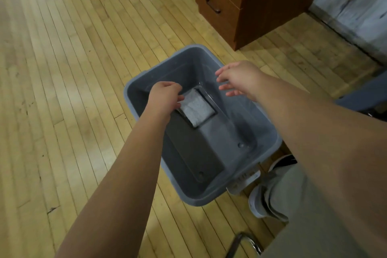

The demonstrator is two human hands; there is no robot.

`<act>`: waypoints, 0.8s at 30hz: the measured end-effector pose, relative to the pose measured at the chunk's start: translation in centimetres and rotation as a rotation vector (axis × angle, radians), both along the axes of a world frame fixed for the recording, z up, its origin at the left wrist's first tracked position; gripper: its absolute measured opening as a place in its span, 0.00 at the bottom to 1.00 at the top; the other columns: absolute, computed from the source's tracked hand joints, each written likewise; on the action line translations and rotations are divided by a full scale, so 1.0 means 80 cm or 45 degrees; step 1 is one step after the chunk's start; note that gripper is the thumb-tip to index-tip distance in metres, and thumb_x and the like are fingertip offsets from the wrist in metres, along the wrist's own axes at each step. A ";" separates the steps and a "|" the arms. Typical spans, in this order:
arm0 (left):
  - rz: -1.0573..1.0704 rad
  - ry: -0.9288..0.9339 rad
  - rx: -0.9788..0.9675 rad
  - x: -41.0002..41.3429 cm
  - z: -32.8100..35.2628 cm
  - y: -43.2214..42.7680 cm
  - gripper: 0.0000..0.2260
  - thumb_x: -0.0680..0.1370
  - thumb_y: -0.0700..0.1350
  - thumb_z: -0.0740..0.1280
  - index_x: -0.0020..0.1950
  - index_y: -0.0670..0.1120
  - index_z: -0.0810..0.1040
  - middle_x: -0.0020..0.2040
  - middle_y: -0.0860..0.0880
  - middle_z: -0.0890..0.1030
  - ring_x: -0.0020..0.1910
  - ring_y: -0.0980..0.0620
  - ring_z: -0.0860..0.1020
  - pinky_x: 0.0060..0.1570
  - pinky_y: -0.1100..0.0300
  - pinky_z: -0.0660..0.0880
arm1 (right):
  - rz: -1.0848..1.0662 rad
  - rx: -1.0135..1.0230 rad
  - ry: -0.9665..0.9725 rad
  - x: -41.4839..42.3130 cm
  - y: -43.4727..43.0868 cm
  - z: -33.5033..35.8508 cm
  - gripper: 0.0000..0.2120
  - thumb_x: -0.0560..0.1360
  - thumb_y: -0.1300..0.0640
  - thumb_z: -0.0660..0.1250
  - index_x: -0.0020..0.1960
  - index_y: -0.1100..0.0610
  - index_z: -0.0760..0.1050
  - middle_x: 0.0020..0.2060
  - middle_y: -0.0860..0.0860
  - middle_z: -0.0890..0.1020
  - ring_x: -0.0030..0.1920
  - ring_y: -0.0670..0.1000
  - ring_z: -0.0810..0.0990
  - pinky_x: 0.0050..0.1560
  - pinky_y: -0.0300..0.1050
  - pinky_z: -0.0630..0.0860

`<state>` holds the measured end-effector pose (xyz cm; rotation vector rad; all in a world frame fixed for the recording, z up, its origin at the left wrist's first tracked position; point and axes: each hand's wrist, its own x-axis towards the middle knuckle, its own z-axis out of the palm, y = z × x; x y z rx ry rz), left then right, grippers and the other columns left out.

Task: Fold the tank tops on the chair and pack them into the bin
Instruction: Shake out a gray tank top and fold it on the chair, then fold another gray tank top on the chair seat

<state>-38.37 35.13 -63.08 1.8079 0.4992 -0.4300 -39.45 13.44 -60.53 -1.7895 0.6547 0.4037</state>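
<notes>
A grey-blue plastic bin point(270, 132) stands on the wood floor below me. Inside it, at the far end of the bottom, lies a folded light grey tank top point(198, 109) on a darker folded piece point(188, 144). My left hand point(164, 95) reaches into the bin, its fingertips pinching the left edge of the light grey tank top. Over the bin's far right side hovers my right hand point(236, 77), fingers spread and holding nothing. The chair seat is not in view.
A brown wooden drawer cabinet point(230, 2) stands just beyond the bin. A pale wall or panel point(356, 2) is at the far right. My trouser leg and shoe point(272, 190) are right of the bin, beside a white object point(245, 182). A metal chair leg point(243, 241) shows at the bottom.
</notes>
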 end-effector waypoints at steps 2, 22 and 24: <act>-0.061 -0.003 -0.011 -0.010 0.012 -0.011 0.05 0.81 0.41 0.68 0.51 0.45 0.83 0.56 0.43 0.86 0.52 0.47 0.87 0.57 0.45 0.85 | 0.018 -0.036 0.011 -0.013 -0.004 0.008 0.09 0.82 0.63 0.66 0.58 0.54 0.83 0.52 0.51 0.86 0.51 0.51 0.87 0.48 0.46 0.85; -0.806 -0.281 -0.112 -0.181 0.196 -0.245 0.08 0.85 0.45 0.66 0.60 0.45 0.81 0.52 0.48 0.88 0.50 0.49 0.87 0.53 0.51 0.84 | -0.203 -0.240 -0.337 -0.254 -0.160 0.187 0.09 0.84 0.57 0.65 0.51 0.51 0.84 0.46 0.49 0.87 0.44 0.50 0.86 0.46 0.50 0.85; -0.907 -0.334 -0.134 -0.211 0.216 -0.289 0.08 0.84 0.45 0.66 0.60 0.44 0.82 0.51 0.47 0.88 0.47 0.49 0.86 0.51 0.51 0.84 | -0.280 -0.376 -0.386 -0.301 -0.199 0.211 0.10 0.83 0.57 0.64 0.50 0.51 0.84 0.45 0.48 0.87 0.42 0.49 0.86 0.45 0.49 0.84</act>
